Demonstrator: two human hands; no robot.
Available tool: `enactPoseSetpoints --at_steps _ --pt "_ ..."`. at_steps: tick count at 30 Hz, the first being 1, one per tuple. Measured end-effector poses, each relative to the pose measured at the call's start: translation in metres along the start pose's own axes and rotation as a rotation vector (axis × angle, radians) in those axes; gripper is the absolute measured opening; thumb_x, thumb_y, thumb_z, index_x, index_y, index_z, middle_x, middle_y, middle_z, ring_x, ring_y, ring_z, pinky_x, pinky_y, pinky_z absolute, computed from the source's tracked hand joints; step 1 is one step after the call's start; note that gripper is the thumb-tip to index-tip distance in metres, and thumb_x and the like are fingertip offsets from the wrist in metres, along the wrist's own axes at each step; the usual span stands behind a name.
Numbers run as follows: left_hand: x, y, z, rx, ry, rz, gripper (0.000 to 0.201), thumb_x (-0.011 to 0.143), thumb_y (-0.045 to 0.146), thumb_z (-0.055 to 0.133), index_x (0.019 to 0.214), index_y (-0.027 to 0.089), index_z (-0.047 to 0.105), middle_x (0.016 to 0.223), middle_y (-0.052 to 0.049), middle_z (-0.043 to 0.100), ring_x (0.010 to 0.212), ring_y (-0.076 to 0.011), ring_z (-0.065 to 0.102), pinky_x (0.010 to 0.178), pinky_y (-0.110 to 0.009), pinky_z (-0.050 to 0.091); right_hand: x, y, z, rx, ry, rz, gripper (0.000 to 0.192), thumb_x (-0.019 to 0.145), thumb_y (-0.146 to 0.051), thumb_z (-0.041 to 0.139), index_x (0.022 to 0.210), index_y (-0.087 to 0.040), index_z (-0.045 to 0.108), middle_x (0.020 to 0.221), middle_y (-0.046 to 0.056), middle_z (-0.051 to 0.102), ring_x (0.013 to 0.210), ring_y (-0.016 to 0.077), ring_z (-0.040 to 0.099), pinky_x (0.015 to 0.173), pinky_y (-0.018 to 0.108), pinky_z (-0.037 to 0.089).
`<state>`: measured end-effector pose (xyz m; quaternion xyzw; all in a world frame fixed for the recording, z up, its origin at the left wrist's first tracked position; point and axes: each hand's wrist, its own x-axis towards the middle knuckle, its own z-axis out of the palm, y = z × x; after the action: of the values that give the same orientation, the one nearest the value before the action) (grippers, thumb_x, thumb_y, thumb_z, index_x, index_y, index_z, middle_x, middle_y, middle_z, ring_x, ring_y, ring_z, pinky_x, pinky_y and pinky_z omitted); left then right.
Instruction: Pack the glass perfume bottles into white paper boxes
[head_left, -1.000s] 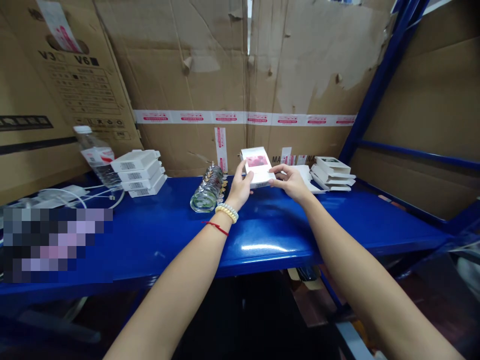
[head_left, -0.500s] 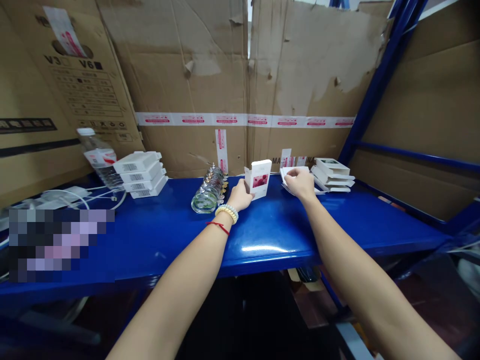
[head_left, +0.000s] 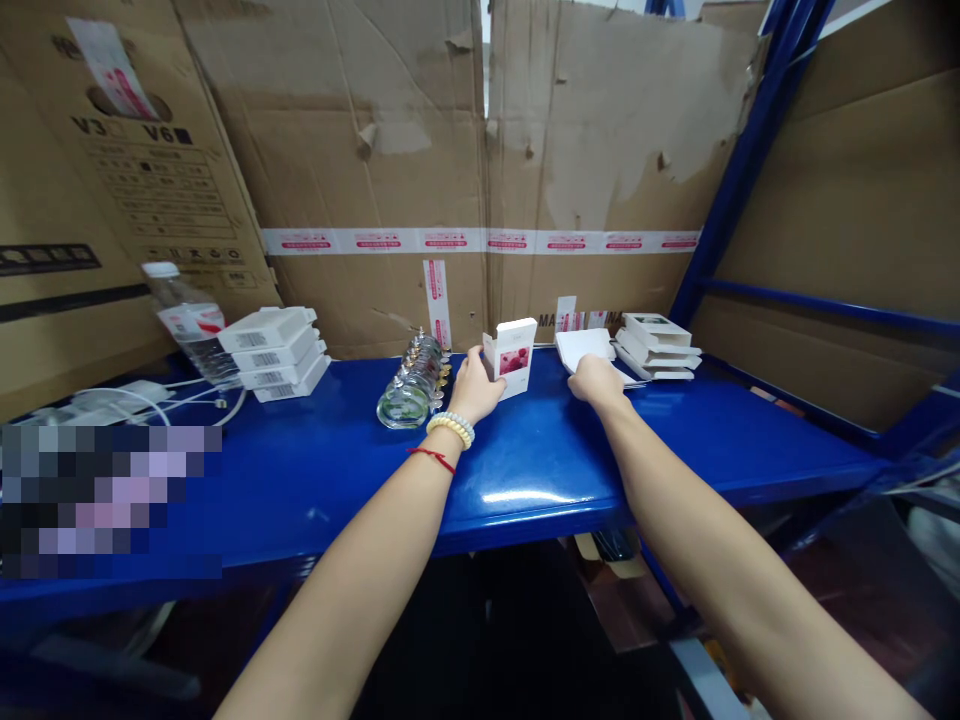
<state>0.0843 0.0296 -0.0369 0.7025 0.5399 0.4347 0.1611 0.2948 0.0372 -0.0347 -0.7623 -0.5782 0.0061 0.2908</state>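
Observation:
My left hand (head_left: pixel 478 388), with a beaded bracelet and red cord at the wrist, is closed around the left side of a white carton (head_left: pixel 516 365) with a pink picture on its front. The carton stands upright, and a flap sticks out at its upper left. To its right, my right hand (head_left: pixel 595 380) is closed at the near edge of some white paper sheets (head_left: pixel 581 346); its fingertips are hidden, and the top sheet bends towards it. Just left of my left hand, a row of glass bottles (head_left: pixel 409 395) with metallic tops runs back along the shelf.
Several white boxes (head_left: pixel 276 350) are stacked at left, beside a plastic water bottle (head_left: pixel 186 318) and white cables (head_left: pixel 135 395). More white cartons (head_left: pixel 655 345) are piled at right. Cardboard (head_left: pixel 360 180) walls the back of the blue shelf (head_left: pixel 540 465); a blue post (head_left: pixel 735 170) rises at right.
My right hand has shifted from the top of the white sheets down to their near edge, exposing more of the top sheet. My left hand still holds the carton. The view has turned slightly.

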Motion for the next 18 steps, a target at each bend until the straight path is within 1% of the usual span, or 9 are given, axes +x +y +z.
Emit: enactPoseSetpoints --at_steps 3,9,13,16,18 --pt "0.001 -0.004 0.001 0.033 0.007 0.01 0.057 0.072 0.015 0.063 0.125 0.014 0.042 0.12 -0.018 0.06 0.113 -0.0287 0.059 0.098 -0.042 0.044 -0.001 -0.003 -0.004 -0.076 -0.007 0.097 0.029 0.07 -0.028 0.07 0.095 -0.013 0.071 0.101 0.023 0.067 0.101 0.0335 0.064 0.081 0.04 0.049" --pt "-0.002 -0.002 -0.003 0.039 0.089 -0.034 0.055 0.073 0.015 0.064 0.124 0.015 0.042 0.123 -0.02 0.059 0.117 -0.0304 0.057 0.099 -0.042 0.043 -0.004 -0.008 -0.007 -0.068 0.021 0.083 0.025 0.072 -0.029 0.067 0.09 -0.014 0.073 0.1 0.022 0.069 0.095 0.0326 0.066 0.076 0.039 0.05" --pt "-0.003 0.001 -0.005 0.041 0.101 -0.055 0.064 0.072 0.017 0.067 0.128 0.014 0.038 0.124 -0.021 0.056 0.118 -0.0304 0.056 0.101 -0.042 0.041 -0.003 -0.01 -0.007 -0.032 0.04 0.054 0.024 0.077 -0.037 0.062 0.083 -0.016 0.073 0.095 0.019 0.07 0.094 0.0312 0.066 0.075 0.038 0.049" --pt "-0.004 0.003 -0.004 0.06 0.145 -0.041 0.073 0.07 0.021 0.07 0.132 0.011 0.033 0.13 -0.023 0.048 0.124 -0.0322 0.049 0.104 -0.044 0.038 -0.004 -0.013 -0.009 -0.004 0.124 0.037 0.022 0.081 -0.032 0.055 0.084 -0.017 0.071 0.093 0.017 0.07 0.091 0.0291 0.066 0.074 0.036 0.047" --pt "-0.005 0.007 -0.004 0.073 0.219 0.007 0.073 0.07 0.022 0.069 0.132 0.009 0.033 0.129 -0.023 0.045 0.127 -0.0329 0.044 0.106 -0.045 0.035 -0.006 -0.015 -0.01 0.033 0.24 -0.012 0.02 0.083 -0.028 0.05 0.085 -0.017 0.067 0.094 0.016 0.068 0.09 0.0279 0.064 0.075 0.036 0.046"
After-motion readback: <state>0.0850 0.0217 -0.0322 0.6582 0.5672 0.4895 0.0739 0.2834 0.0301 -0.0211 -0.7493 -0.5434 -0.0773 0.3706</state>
